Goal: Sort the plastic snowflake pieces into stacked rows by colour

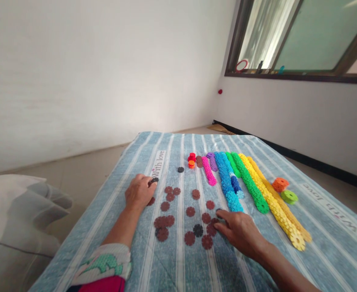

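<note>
Brown discs [190,211] scattered; black disc [198,230] among them, blue row [225,178] nearby.

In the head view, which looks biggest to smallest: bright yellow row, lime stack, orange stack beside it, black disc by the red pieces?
1. Bright yellow row
2. Lime stack and orange stack: too alike to rank
3. Black disc

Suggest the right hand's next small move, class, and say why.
Perhaps the right hand should pick up the black disc just to its left: it lies uncovered among brown discs, whereas the green row and yellow row each keep to one colour.
</note>
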The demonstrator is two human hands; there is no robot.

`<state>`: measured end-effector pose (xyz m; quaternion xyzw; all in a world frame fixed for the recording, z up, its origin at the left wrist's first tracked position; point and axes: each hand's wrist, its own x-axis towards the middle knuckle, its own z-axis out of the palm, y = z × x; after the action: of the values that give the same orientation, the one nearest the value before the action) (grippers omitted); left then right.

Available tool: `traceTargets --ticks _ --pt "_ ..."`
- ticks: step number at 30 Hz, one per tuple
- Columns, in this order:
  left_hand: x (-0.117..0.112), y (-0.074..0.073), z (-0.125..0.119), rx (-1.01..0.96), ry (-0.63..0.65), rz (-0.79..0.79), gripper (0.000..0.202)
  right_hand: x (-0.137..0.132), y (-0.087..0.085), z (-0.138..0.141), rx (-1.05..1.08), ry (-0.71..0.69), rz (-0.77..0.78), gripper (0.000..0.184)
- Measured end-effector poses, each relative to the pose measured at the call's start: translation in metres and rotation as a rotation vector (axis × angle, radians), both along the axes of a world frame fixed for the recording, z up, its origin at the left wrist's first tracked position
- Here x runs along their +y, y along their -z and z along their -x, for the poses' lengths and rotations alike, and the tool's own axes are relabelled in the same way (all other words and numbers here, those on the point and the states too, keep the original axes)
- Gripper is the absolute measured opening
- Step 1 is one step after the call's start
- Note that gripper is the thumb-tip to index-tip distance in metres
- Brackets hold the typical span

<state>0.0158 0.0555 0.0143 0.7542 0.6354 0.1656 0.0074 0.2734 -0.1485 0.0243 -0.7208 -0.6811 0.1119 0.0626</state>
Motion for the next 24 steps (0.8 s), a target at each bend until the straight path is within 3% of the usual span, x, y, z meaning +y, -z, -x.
traceTargets --ticks 12,24 --pt "0.003 0.004 0.001 -0.017 0.009 -0.020 0.036 -0.002 0.001 0.011 -0.043 0.023 0.031 0.023" --pt "0.003 0.004 0.001 -0.014 0.006 -0.019 0.036 -0.004 0.002 0.014 -0.034 0.024 0.029 0.014"
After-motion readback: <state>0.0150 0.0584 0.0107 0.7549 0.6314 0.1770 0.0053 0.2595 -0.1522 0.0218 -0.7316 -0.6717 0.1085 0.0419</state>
